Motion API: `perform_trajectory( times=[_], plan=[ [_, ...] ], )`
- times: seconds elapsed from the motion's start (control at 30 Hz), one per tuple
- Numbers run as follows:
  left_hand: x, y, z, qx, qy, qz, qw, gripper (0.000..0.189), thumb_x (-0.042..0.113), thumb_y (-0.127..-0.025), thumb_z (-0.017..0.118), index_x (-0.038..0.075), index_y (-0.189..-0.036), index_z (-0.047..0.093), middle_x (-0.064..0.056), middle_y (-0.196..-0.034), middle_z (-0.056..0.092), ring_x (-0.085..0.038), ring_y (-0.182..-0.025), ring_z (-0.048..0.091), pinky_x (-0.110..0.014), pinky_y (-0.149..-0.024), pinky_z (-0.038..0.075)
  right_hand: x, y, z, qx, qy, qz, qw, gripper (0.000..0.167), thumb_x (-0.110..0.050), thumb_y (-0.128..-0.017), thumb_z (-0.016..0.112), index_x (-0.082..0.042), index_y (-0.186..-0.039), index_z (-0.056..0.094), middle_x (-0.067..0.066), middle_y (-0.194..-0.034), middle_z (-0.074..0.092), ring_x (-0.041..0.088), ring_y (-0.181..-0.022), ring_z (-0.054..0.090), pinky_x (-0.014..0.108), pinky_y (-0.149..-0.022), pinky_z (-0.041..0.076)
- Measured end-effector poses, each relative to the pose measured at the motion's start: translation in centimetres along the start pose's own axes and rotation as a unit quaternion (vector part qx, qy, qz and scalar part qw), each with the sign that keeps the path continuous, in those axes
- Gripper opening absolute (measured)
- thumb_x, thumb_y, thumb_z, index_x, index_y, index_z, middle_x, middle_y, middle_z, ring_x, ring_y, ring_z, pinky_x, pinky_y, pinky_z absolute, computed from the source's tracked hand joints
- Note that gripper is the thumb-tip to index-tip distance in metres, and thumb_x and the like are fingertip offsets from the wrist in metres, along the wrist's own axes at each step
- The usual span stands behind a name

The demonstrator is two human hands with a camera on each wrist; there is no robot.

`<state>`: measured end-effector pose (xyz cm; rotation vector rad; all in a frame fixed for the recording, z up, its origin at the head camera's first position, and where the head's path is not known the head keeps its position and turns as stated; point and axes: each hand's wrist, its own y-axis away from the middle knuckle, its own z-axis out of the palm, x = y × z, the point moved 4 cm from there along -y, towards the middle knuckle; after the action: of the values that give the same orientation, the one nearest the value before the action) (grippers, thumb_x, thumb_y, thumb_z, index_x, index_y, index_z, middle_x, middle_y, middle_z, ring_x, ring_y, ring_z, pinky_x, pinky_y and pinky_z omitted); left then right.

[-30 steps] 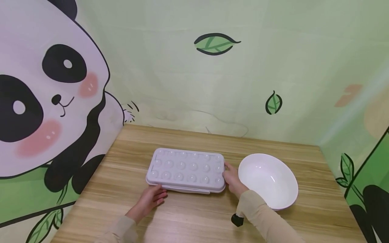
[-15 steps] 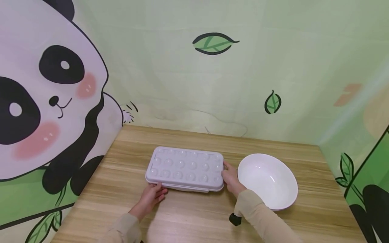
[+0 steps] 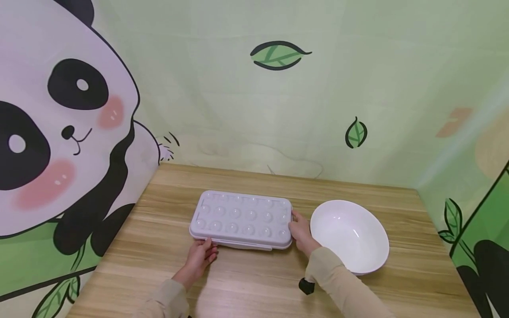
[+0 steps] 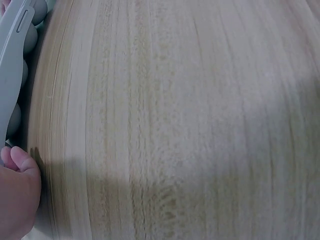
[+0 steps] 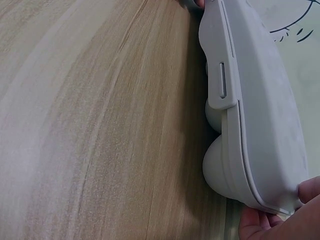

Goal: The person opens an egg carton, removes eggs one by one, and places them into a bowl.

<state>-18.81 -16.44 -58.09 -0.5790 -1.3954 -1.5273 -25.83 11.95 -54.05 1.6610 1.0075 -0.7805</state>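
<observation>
A pale lilac egg box (image 3: 241, 219), its lid down and dotted with rounded bumps, lies flat on the wooden table. My right hand (image 3: 301, 232) grips its right end; in the right wrist view the thumb is on the lid's side and the fingers (image 5: 255, 222) curl below the rim. At the front left edge, my left hand (image 3: 196, 258) pinches the rim with thumb and fingertips, the other fingers loosely bent. The long front latch (image 5: 223, 82) sits against the box's side. Rounded egg cups (image 4: 29, 40) bulge below the rim.
A white bowl (image 3: 351, 236) stands to the right, close beside my right forearm. Behind the wooden table (image 3: 246, 282) rises a pale green backdrop (image 3: 222, 97) with printed leaves and a panda. A small black piece (image 3: 306, 286) hangs under the right cuff.
The left wrist and sleeve have shifted slightly right while the fingertips stay at the box's front edge. The right hand keeps its hold. The whole head view has drifted slightly.
</observation>
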Motion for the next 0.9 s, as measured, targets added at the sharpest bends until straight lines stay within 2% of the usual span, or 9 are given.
perform_trajectory(
  times=[0.33,0.9],
  plan=[
    [-0.15,-0.22,-0.17,0.028,-0.023,0.001,0.9993,0.017,0.018,-0.094,0.04,0.002,-0.095,0.035,0.003,-0.073,0.054,-0.006,-0.056,0.041,-0.02,-0.056,0.044,0.1,0.03,0.1,0.006,-0.006,-0.013,0.9999,0.061,0.008,-0.075,0.036,-0.002,-0.136,0.029,0.025,-0.135,0.033,0.031,-0.12,0.035,0.043,-0.1,0.032],
    [-0.27,-0.33,-0.05,0.043,-0.043,0.013,0.9981,0.021,0.02,-0.094,0.04,0.0,-0.098,0.034,-0.002,-0.08,0.054,-0.009,-0.058,0.044,-0.02,-0.055,0.042,-0.03,0.15,0.11,0.006,0.01,-0.006,0.9999,0.059,0.007,-0.079,0.034,-0.003,-0.136,0.028,0.025,-0.135,0.033,0.031,-0.118,0.037,0.044,-0.097,0.035]
  ],
)
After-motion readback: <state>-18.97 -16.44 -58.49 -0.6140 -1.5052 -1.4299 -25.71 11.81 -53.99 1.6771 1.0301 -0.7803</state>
